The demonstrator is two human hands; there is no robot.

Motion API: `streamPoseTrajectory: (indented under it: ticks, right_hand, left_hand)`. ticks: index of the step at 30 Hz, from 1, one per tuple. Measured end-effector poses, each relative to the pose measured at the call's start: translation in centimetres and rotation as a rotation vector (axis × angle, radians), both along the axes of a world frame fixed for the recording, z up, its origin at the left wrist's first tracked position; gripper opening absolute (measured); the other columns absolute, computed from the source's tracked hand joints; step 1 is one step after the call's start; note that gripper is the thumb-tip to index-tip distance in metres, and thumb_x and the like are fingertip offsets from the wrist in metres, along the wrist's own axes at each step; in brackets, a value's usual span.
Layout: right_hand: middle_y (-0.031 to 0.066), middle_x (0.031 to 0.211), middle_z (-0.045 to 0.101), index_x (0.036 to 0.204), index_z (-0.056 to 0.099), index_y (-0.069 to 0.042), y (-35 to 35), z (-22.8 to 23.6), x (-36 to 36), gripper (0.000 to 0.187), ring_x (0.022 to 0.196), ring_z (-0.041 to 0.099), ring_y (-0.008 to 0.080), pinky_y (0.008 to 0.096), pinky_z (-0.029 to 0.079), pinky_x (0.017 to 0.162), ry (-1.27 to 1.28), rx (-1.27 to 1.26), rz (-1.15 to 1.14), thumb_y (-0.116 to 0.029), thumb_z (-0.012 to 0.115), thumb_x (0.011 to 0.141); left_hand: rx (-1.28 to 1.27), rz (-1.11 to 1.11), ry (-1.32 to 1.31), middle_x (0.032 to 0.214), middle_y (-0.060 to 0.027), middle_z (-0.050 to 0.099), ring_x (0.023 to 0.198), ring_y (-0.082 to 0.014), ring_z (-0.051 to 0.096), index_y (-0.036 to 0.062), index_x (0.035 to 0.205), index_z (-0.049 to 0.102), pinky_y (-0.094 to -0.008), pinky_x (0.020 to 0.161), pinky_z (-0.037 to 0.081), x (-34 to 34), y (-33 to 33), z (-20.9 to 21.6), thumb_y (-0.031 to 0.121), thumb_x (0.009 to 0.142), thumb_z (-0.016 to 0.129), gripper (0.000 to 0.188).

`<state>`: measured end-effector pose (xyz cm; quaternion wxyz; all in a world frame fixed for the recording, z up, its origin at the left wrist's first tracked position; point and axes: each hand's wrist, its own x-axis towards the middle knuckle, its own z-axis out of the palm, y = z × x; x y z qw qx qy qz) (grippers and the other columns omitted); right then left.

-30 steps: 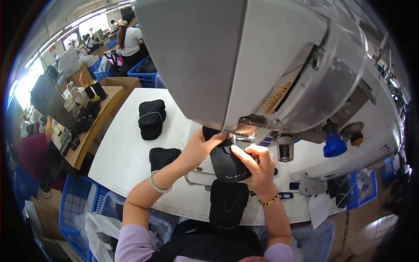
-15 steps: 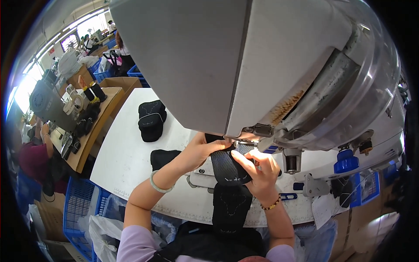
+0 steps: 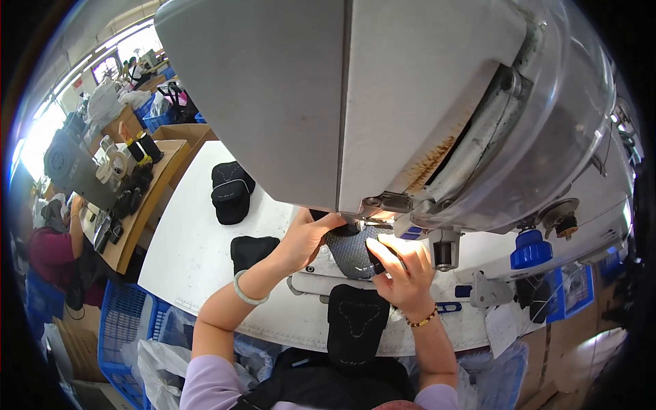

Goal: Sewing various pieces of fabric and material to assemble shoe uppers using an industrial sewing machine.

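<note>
A workshop with a wooden bench fills the upper left, and a white table spans the centre. Under the large grey machine head, mid-frame, the left hand pinches the upper-left edge of a dark mesh piece, while the right hand grips its right side between thumb and fingers, apparently to steady it beneath the lit underside. Just below lies a black padded piece, probably kept within reach; 2 others, a capped black piece and a plain black piece, sit left of centre, seemingly clear of the stitching spot.
</note>
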<state>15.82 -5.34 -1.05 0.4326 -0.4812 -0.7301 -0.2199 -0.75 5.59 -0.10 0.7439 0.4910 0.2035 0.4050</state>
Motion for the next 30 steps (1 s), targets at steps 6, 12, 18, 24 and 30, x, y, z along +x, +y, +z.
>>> streamPoseTrajectory:
  ticks: [6, 12, 18, 24, 30]
  right_hand:
    - [0.0075, 0.094, 0.063, 0.099, 0.069, -0.007, -0.1, -1.6, 1.6, 0.040, 0.075, 0.061, 0.0203, 0.0272, 0.051, 0.066, 0.061, -0.006, 0.011, 0.006, 0.057, 0.063]
    - [0.0080, 0.092, 0.064, 0.099, 0.068, -0.006, 0.2, -1.8, 1.8, 0.045, 0.074, 0.060, 0.0183, 0.0273, 0.049, 0.065, 0.085, 0.010, 0.004, 0.012, 0.055, 0.060]
    - [0.0069, 0.074, 0.057, 0.093, 0.066, -0.004, 0.7, -2.9, 2.0, 0.036, 0.060, 0.050, 0.0174, 0.0255, 0.041, 0.057, 0.233, 0.032, -0.140, 0.014, 0.054, 0.063]
    - [0.0095, 0.072, 0.055, 0.078, 0.057, 0.001, 1.2, -3.4, 2.1, 0.009, 0.063, 0.051, 0.0215, 0.0305, 0.042, 0.058, 0.513, -0.080, -0.129, 0.005, 0.062, 0.072]
    - [0.0098, 0.072, 0.053, 0.076, 0.050, -0.003, 4.2, -6.4, 4.1, 0.012, 0.065, 0.051, 0.0228, 0.0335, 0.040, 0.058, 0.535, -0.153, -0.150, 0.004, 0.060, 0.076]
  left_hand:
    - [0.095, 0.093, 0.019, 0.091, -0.0038, 0.062, 0.083, -0.0091, 0.057, -0.0022, 0.099, 0.060, -0.0244, 0.073, 0.046, 0.0, -1.6, -0.5, 0.005, 0.089, 0.054, 0.014]
    - [0.133, 0.209, -0.005, 0.087, -0.0021, 0.063, 0.078, -0.0065, 0.056, -0.0029, 0.094, 0.062, -0.0232, 0.063, 0.046, 0.7, -2.8, 0.1, 0.007, 0.091, 0.051, 0.015]
    - [0.108, 0.247, 0.068, 0.082, -0.0007, 0.062, 0.066, -0.0055, 0.054, -0.0003, 0.091, 0.064, -0.0218, 0.049, 0.043, 1.1, -3.7, 0.7, 0.014, 0.091, 0.053, 0.018]
    - [0.134, 0.426, 0.102, 0.077, 0.0020, 0.059, 0.062, -0.0053, 0.051, 0.0029, 0.087, 0.064, -0.0218, 0.045, 0.041, 1.6, -5.1, 0.5, 0.015, 0.089, 0.055, 0.015]
    - [0.264, 0.566, 0.149, 0.082, 0.0014, 0.061, 0.069, -0.0055, 0.051, 0.0039, 0.094, 0.064, -0.0212, 0.058, 0.043, 2.6, -6.0, -0.3, 0.014, 0.088, 0.057, 0.014]
